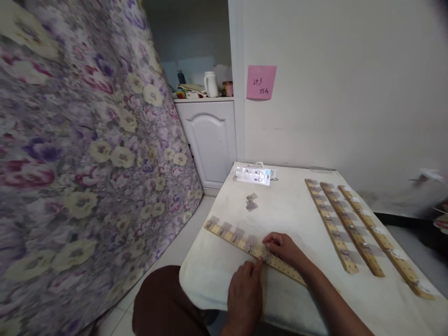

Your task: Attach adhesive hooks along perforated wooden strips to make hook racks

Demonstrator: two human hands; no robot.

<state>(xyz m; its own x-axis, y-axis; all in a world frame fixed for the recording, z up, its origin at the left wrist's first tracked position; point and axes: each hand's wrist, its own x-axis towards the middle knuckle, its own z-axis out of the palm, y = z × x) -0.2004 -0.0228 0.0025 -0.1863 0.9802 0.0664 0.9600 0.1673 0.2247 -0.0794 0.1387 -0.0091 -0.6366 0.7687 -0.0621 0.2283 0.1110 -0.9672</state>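
A long wooden strip (241,243) with rows of small holes lies slantwise across the white-covered table. Along its left half stand several small metal pieces, each with a clear square piece (238,233) beside it. My left hand (245,291) is at the strip's near edge, fingers bent and closed against it, index fingertip by a metal piece. Over the far side of the strip, my right hand (284,248) has thumb and forefinger pinched together; whatever is between them is too small to make out. The right forearm covers the strip's right end.
Three similar filled strips (332,224), (352,228), (388,242) lie on the right. Two loose clear pieces (251,204) and a clear package (252,175) are farther back on the table (287,196). A flowered curtain (105,163) hangs at left.
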